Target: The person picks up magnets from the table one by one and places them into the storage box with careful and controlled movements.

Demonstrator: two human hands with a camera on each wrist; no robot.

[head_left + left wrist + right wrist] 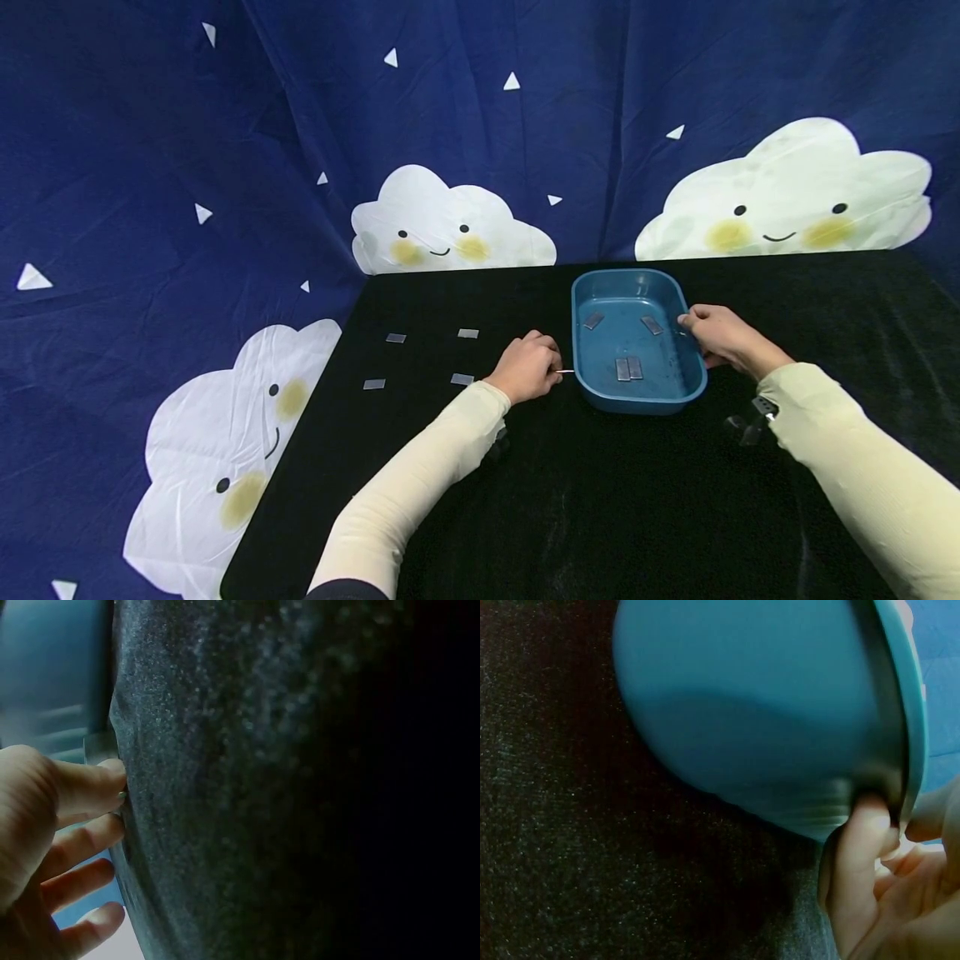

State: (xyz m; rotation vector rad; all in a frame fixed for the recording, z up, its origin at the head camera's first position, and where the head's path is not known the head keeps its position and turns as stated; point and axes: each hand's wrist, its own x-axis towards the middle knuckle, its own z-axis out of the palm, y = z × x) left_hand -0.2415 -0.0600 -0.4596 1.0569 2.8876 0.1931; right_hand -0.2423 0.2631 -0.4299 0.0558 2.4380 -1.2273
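Four metal plates point(628, 367) lie in the blue tray point(690, 392); right hand point(722, 337) grips its rim, left hand point(528, 367) pinches a fifth plate point(565, 371)

The blue tray point(637, 398) stands between the two hands, blocking a straight path across. Left of it, four small metal plates point(395, 338) lie spread on the black counter point(600, 517), with open lanes between them. The near counter stretch offers free passage.

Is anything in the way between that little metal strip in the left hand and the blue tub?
Nothing visible. The left hand pinches the strip right beside the blue tub; only bare black cloth lies between.
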